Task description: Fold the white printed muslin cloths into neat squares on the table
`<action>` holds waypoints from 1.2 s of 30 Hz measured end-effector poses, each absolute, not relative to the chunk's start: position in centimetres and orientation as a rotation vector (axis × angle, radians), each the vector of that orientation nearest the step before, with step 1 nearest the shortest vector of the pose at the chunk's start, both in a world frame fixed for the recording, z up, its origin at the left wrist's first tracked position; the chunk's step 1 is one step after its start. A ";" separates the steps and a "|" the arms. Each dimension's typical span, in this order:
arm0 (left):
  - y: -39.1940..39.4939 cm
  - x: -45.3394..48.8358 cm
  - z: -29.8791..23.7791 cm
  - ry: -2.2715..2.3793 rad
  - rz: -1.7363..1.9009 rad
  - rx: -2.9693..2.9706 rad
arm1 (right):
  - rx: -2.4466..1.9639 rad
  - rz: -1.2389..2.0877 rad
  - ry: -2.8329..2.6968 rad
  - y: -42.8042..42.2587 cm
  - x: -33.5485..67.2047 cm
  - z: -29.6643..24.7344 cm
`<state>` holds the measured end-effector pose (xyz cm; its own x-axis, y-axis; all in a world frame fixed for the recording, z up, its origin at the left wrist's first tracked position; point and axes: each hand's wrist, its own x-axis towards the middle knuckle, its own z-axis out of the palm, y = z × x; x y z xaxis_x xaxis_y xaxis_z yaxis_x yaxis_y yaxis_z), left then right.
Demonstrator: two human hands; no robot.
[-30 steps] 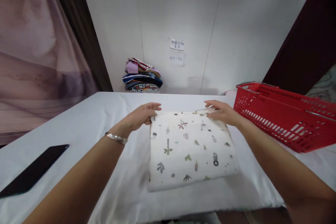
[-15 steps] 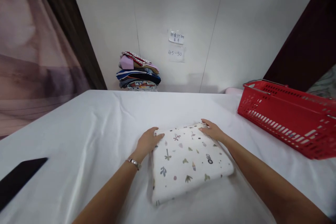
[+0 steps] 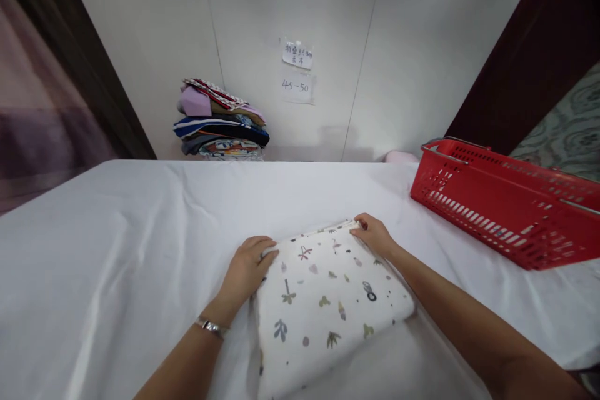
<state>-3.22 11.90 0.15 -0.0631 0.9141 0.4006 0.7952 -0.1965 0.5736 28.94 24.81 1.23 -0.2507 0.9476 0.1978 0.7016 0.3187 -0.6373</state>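
A folded white cloth [image 3: 323, 300] printed with small plants and shapes lies on the white-covered table [image 3: 117, 250] in front of me. My left hand [image 3: 246, 272] curls over its far left corner, fingers closed on the edge. A silver bracelet sits on that wrist. At the far right corner my right hand [image 3: 372, 235] grips the cloth's edge, fingers bent around it.
A red plastic basket [image 3: 506, 200] stands at the right on the table. A stack of folded colourful clothes [image 3: 220, 128] rests against the back wall under two paper notes [image 3: 297, 72]. Dark curtains hang at both sides.
The view has shifted, and the dark phone at the left has left the picture. Both hands stayed on the cloth's far corners while the cloth turned slightly counter-clockwise and drew closer to me.
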 end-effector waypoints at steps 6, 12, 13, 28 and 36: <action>11.9 -3.2 0.7 1.846 1.075 2.030 | -1.431 0.598 -1.985 25.0 28.9 1.4; 11.7 -3.0 0.7 1.827 1.103 2.020 | -1.292 0.626 -1.957 24.9 28.8 1.7; 11.7 -3.0 0.6 1.833 1.102 1.998 | -1.299 0.654 -1.940 25.0 28.8 1.6; 11.9 -2.9 0.5 1.955 1.079 1.842 | -1.359 0.547 -2.084 25.9 28.6 0.9; 11.8 -3.1 1.3 1.727 1.120 2.249 | -0.998 0.083 -2.558 24.5 27.2 3.3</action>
